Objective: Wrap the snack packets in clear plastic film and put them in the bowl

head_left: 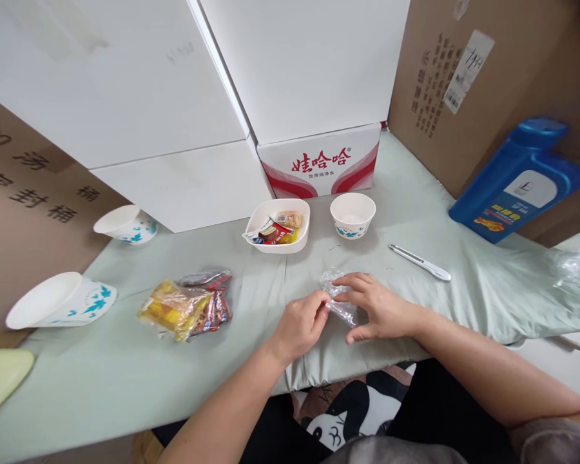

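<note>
L hand (300, 323) pinches clear plastic (344, 312), just below ctr of frame; R hand (377, 308) half open, fingers over it. Long axis slants upper L to lower R, btwn both.

The left hand (300, 327) pinches clear plastic (344, 313) beside the spread right hand (381, 309), with 3 patterned bowls (352, 225) on the cloth (125, 386).

Packets (188, 309) sit left of the plastic film (345, 313), a cutter (419, 262) right, a bowl (352, 225) and tray (290, 247) behind.
</note>
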A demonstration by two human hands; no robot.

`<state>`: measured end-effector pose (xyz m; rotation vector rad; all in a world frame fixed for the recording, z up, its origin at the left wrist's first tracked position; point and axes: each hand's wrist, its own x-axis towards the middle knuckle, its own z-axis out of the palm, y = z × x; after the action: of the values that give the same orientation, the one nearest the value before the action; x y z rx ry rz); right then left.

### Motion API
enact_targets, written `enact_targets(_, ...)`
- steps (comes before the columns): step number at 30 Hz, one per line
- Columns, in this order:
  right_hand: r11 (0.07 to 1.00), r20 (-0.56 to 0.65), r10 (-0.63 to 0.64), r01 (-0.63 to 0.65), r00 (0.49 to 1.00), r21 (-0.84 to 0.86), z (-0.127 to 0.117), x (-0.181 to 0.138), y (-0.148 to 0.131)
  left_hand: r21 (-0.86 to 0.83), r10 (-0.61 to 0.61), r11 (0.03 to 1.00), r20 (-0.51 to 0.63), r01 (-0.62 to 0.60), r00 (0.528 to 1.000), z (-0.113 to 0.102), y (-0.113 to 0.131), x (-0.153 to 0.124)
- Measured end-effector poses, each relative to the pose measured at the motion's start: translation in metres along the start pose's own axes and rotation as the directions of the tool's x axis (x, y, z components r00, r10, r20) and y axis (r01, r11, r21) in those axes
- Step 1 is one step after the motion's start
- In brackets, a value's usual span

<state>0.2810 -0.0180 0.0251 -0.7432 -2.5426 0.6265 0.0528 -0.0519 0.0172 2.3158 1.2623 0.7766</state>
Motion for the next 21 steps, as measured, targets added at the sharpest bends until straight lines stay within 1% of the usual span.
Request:
enact_targets(2,1.000,-0.084,0.020,-0.018,0.996,0.017,0.001,0.000,-0.002,-0.019,-0.057,0.998,0.016,0.057,0.998,0.000,0.001,0.000)
enact_targets(4,0.997,-0.115,0.061,-0.054,0.991,0.058,0.004,0.001,-0.002,-0.058,-0.104,0.993,0.028,0.105,0.994,0.001,0.002,0.001)
enact_targets(6,0.986,-0.117,0.153,-0.144,0.981,0.087,0.008,0.002,-0.001,-0.116,-0.166,0.979,0.031,0.168,0.986,0.002,0.002,0.002)
enact_targets(8,0.964,-0.122,0.262,-0.253,0.957,0.085,0.011,0.004,0.001,-0.176,-0.231,0.956,0.033,0.233,0.972,0.005,0.001,0.003)
enact_targets(11,0.935,-0.162,0.354,-0.346,0.921,0.076,0.014,0.007,0.002,-0.221,-0.302,0.925,0.060,0.308,0.951,0.008,-0.001,0.004)
enact_targets(13,0.925,-0.170,0.378,-0.367,0.910,0.093,0.015,0.008,0.001,-0.231,-0.306,0.918,0.103,0.322,0.946,0.010,-0.001,0.004)
enact_targets(16,0.910,-0.150,0.414,-0.402,0.898,0.106,0.016,0.009,0.001,-0.226,-0.281,0.925,0.140,0.307,0.950,0.012,0.000,0.004)
enact_targets(18,0.890,-0.157,0.454,-0.454,0.877,0.039,0.018,0.010,0.001,-0.186,-0.282,0.935,0.126,0.302,0.951,0.013,0.000,0.003)
enact_targets(21,0.832,-0.177,0.513,-0.537,0.840,-0.140,0.022,0.010,0.004,-0.062,-0.254,0.963,0.099,0.261,0.962,0.014,0.001,0.004)
